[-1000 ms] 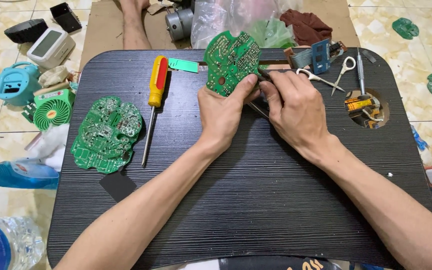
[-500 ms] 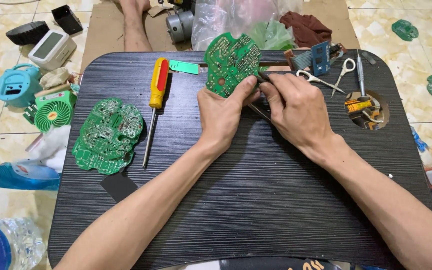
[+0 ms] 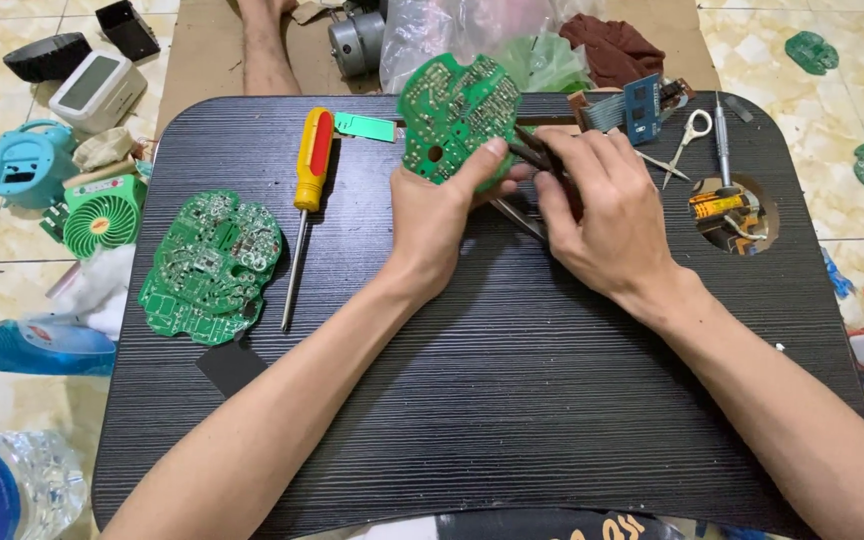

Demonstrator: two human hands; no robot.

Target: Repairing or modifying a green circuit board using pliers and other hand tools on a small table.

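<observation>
On the black tabletop (image 3: pixel 472 400), the left hand (image 3: pixel 432 215) pinches a green circuit board (image 3: pixel 457 115) upright at the far edge, while the right hand (image 3: pixel 607 215) is closed around dark pliers (image 3: pixel 530 152) touching this board.

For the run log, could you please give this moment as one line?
left hand: holds green circuit board | right hand: grips pliers at board edge | screwdriver: lying on black tray
</observation>
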